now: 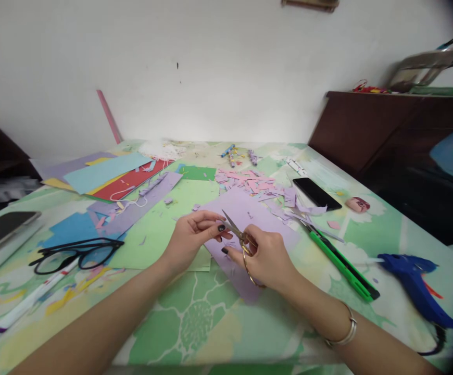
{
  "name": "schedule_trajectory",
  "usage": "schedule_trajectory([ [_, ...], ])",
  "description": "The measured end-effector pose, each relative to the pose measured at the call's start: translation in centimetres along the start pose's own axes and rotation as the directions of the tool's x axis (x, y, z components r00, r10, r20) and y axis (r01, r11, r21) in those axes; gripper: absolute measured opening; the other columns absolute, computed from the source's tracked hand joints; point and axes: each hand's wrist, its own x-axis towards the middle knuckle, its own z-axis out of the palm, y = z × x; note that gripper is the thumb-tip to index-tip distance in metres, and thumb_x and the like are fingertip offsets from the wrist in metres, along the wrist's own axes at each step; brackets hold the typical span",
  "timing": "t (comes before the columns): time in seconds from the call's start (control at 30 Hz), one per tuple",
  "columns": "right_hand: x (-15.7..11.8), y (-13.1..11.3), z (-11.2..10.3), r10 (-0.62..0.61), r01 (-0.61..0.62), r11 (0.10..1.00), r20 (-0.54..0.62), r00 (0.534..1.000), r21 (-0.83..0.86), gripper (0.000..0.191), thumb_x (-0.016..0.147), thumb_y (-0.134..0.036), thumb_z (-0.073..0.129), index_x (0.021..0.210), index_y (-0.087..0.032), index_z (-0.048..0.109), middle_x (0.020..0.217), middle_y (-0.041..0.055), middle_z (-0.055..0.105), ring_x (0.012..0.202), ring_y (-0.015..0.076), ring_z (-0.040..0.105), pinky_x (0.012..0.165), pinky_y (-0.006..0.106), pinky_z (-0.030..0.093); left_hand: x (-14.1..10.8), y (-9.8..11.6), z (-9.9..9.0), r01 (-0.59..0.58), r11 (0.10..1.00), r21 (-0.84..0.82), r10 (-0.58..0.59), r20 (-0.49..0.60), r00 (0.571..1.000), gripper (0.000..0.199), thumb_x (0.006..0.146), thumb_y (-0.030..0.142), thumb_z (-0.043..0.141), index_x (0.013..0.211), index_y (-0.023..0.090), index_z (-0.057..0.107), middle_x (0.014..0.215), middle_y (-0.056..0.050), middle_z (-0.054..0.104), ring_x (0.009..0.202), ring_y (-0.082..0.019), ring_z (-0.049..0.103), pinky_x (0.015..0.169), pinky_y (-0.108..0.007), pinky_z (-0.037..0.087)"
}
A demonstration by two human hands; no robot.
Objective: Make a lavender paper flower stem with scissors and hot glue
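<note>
Over a lilac paper sheet [232, 200], my right hand [271, 255] grips a small pair of scissors [237, 232] by its gold-coloured handles. The blades point up and left and look slightly parted. Just left of the blades, my left hand [195, 232] is closed in a pinch on what looks like a small piece of lilac paper, mostly hidden by the fingertips. Small lilac clippings lie on the sheet below. Under the left hand, a light green paper sheet [164, 208] covers part of the table.
Pink and lilac paper scraps [250, 182] are heaped behind the hands. A green utility knife [343, 265], a blue glue gun [416, 286] and a black phone [317, 194] lie rightward. Black glasses [80, 255] and coloured sheets [105, 174] lie leftward. Small paper rolls [232, 155] sit at the back.
</note>
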Motion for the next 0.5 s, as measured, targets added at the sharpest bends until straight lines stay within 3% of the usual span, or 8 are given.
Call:
schedule_trajectory([
  [0.5,-0.24,0.03,0.22,-0.119,0.107,0.986,-0.088,0.989,-0.131,0.028,0.073,-0.044,0.059,0.072,-0.017,0.054,0.052,-0.0005,0.055,0.044,0.0111,0.048,0.048,0.021,0.032,-0.29,-0.71,0.49,0.025,0.995,-0.096,-0.023,0.028,0.999,0.015,0.074,0.023,0.068,0.083,0.014,0.062,0.069,-0.006,0.073,0.067,-0.020,0.069,0.064,-0.028,0.052],
])
